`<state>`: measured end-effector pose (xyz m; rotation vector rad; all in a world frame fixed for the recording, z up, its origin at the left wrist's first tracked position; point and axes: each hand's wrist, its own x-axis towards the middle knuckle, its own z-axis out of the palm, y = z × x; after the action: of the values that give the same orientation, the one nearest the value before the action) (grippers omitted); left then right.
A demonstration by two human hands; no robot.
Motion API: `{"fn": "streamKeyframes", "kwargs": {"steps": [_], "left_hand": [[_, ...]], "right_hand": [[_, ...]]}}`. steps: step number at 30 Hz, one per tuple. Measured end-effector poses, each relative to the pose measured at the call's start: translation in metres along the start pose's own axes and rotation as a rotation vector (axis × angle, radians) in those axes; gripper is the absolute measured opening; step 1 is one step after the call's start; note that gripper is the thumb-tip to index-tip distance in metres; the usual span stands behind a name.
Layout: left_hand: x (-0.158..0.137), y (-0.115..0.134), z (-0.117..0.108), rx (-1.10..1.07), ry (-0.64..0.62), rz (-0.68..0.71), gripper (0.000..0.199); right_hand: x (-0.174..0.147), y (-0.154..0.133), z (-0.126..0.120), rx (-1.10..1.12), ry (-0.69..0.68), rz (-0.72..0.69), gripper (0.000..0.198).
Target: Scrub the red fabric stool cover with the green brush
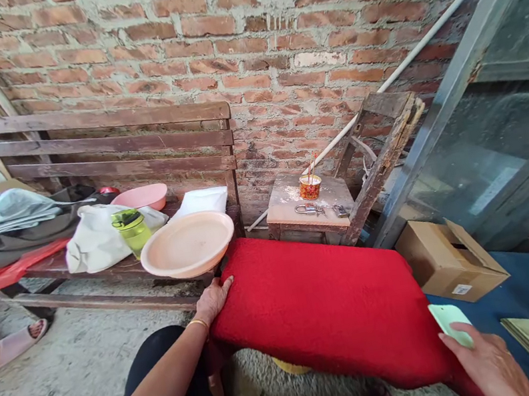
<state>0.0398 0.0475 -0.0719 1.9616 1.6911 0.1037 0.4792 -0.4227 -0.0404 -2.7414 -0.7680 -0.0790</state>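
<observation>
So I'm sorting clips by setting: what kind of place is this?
Probably a rough home porch or work shed: a bare brick wall, a worn wooden bench piled with basins and bags, and a gritty concrete floor.

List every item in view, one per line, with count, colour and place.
red cushion: one, red, centre foreground
peach basin: one, peach, bench end beside the cushion
pink bowl: one, pink, further back on the bench
green bottle: one, yellow-green, left of the peach basin
wooden bench: one, brown, against the brick wall
small stool: one, wood, behind the cushion, bearing a patterned cup
cardboard box: one, brown, right floor
pale green card: one, at the cushion's right edge
left hand: touches the cushion's left corner
right hand: holds the pale green card
</observation>
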Motion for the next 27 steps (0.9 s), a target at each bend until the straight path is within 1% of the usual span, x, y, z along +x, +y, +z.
{"fn": "streamKeyframes", "kwargs": {"steps": [1,2,5,7,8,9,10,11,13,16,17,18,19,21,24,27], "left_hand": [[0.0,0.0,0.0,0.003,-0.005,0.0,0.07],[0.0,0.0,-0.001,0.004,-0.008,0.001,0.07],[-0.001,0.001,-0.002,0.005,-0.004,0.0,0.069],[-0.002,0.001,-0.002,0.007,0.008,-0.006,0.068],[-0.002,0.001,-0.002,0.007,0.012,-0.008,0.068],[-0.003,0.001,-0.003,0.007,0.015,-0.009,0.068],[-0.003,0.002,-0.003,0.007,0.015,-0.008,0.068],[-0.003,0.002,-0.003,0.007,0.014,-0.007,0.068],[-0.004,0.003,-0.003,0.007,0.013,-0.008,0.069],[-0.006,0.006,-0.003,0.005,0.013,-0.023,0.07],[-0.006,0.006,-0.004,0.004,0.011,-0.03,0.071],[-0.007,0.007,-0.004,0.003,0.006,-0.036,0.071],[-0.007,0.007,-0.004,0.001,-0.001,-0.039,0.071],[-0.008,0.008,-0.004,-0.008,-0.011,-0.039,0.072],[-0.009,0.007,-0.005,-0.024,-0.01,-0.03,0.073],[-0.009,0.006,-0.005,-0.024,-0.006,-0.034,0.073]], "right_hand": [[-0.003,-0.004,0.0,0.067,-0.013,0.002,0.064],[-0.006,-0.014,0.002,0.143,-0.023,-0.017,0.062],[-0.021,-0.067,0.014,0.32,-0.032,-0.157,0.056],[-0.028,-0.1,0.022,0.348,-0.059,-0.267,0.05],[-0.03,-0.111,0.025,0.334,-0.079,-0.306,0.047],[-0.03,-0.115,0.026,0.311,-0.095,-0.33,0.045],[-0.028,-0.113,0.026,0.285,-0.103,-0.336,0.043],[-0.025,-0.106,0.025,0.254,-0.103,-0.324,0.042],[-0.015,-0.078,0.021,0.183,-0.082,-0.263,0.043],[-0.002,-0.034,0.012,0.049,-0.045,-0.122,0.054],[0.001,-0.026,0.009,0.015,-0.035,-0.083,0.057],[0.004,-0.024,0.007,0.003,-0.027,-0.064,0.059],[0.005,-0.029,0.007,0.019,-0.018,-0.067,0.059],[0.003,-0.055,0.01,0.121,-0.008,-0.129,0.057],[-0.01,-0.118,0.022,0.281,-0.061,-0.268,0.051],[-0.029,-0.18,0.035,0.27,-0.123,-0.46,0.039]]}}
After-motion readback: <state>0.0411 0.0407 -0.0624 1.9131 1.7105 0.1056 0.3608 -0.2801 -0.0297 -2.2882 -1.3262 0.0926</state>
